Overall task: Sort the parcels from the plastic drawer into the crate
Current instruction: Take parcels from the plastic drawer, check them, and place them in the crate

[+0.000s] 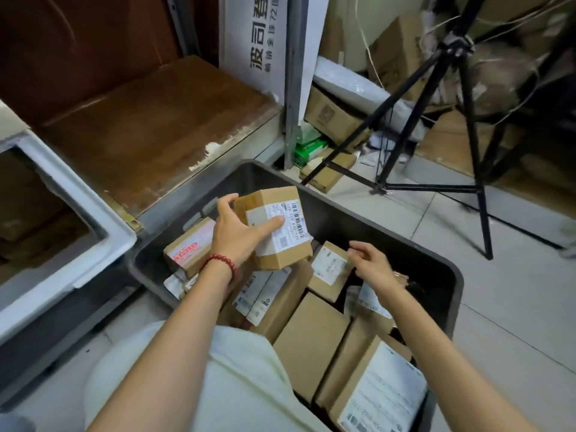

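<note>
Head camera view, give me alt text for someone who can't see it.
A person's left hand grips a labelled cardboard parcel above a dark bin full of parcels. The right hand hovers open beside a smaller parcel inside.

One view only for us, head-worn and wide-angle; we look forward and steeply down from above the dark bin (358,226), near enough that it fills the lower middle; floor (514,307) and tripod (470,120) sit upper right.
</note>
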`<state>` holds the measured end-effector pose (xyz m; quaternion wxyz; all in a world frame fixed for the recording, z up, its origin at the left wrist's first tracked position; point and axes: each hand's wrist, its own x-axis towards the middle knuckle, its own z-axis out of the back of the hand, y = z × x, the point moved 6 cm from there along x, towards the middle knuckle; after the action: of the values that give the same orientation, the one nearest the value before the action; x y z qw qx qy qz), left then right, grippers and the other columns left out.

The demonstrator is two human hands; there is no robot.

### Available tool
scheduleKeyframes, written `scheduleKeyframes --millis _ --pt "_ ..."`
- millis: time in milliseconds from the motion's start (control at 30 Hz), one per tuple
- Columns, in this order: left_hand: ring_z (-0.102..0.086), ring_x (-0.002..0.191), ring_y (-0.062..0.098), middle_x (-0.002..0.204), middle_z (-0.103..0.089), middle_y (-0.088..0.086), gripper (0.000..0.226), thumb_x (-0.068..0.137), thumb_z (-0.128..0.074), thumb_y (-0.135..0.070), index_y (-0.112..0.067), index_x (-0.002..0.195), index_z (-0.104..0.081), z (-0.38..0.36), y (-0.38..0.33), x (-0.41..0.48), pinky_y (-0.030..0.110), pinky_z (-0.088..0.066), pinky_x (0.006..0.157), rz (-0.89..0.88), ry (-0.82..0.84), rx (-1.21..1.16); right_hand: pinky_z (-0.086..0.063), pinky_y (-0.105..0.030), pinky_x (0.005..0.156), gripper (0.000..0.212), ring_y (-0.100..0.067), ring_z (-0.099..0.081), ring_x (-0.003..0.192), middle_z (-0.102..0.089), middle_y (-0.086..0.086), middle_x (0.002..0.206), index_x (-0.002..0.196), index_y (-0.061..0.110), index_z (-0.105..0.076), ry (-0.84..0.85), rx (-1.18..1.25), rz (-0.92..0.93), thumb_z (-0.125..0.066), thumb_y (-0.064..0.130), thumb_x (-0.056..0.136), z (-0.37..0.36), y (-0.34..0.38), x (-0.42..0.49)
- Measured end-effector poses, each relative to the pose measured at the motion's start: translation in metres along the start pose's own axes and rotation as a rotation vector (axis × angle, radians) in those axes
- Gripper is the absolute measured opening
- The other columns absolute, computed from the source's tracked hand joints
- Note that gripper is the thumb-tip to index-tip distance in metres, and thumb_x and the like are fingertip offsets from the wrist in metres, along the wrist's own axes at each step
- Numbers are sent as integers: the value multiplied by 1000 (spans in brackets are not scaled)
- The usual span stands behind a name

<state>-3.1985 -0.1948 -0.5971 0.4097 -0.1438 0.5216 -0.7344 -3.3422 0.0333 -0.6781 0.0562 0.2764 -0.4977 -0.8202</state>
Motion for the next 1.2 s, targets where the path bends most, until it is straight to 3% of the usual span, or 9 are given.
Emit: scheduleKeyframes --millis 100,200,333,567,700,867,1033,1100,1200 --pt "-46 122 23 136 -43 2 92 66 -78 -54 -33 140 -28 -7 5 10 45 -45 99 23 4 28 -43 -31 99 41 -20 -50 125 -52 -7 139 139 15 -46 -2 -202 41 -51 15 99 -13 -18 6" --pt "-44 125 23 141 -40 2 94 68 -77 -54 -33 143 -26 -19 6 14 42 -43 96 27 38 47 -33 -33 108 56 -23 -38 136 -39 -7 150 144 19 -39 138 -521 180 -60 16 93 -33 -18 16" --pt "-43 127 23 142 -40 1 95 67 -77 -54 -33 144 -25 -22 8 19 42 -42 96 17 36 82 -8 -44 119 79 -20 -8 149 -15 2 161 152 26 -22 413 -963 358 -64 44 87 -63 -9 24" --pt "-44 126 22 141 -41 1 93 70 -76 -51 -31 145 -26 -14 14 26 45 -45 99 19 5 71 1 -56 118 53 -28 -16 144 -26 1 154 143 36 -38 376 -1427 401 -32 59 97 -67 -20 37" --pt "-43 127 22 142 -40 1 95 67 -77 -53 -32 145 -26 -15 17 28 45 -45 97 29 17 94 2 -54 118 49 -29 -21 140 -34 -1 147 131 37 -51 280 -1350 368 -25 60 97 -59 -22 38" --pt "-41 127 21 142 -39 1 94 69 -77 -50 -30 145 -26 -11 18 27 41 -42 95 25 5 82 -11 -44 116 39 -25 -32 131 -43 1 137 120 35 -61 141 -1252 362 -36 54 97 -63 -17 35" --pt "-40 129 21 144 -39 1 96 69 -78 -50 -29 146 -24 -9 21 28 43 -42 98 38 9 78 -8 -39 118 40 -18 -38 135 -49 6 142 140 36 -43 73 -957 472 -37 27 102 -52 -19 31" --pt "-40 129 22 144 -39 2 96 69 -78 -49 -29 146 -24 -11 20 27 43 -42 98 35 17 89 -13 -43 119 43 -17 -36 138 -47 6 145 143 34 -40 130 -882 627 -35 30 101 -55 -14 25" --pt "-41 128 21 143 -40 1 97 68 -79 -49 -29 146 -25 -12 19 28 43 -43 98 31 1 91 -15 -47 119 63 -19 -22 146 -35 9 154 146 36 -37 361 -1008 696 -7 59 95 -80 -18 12"
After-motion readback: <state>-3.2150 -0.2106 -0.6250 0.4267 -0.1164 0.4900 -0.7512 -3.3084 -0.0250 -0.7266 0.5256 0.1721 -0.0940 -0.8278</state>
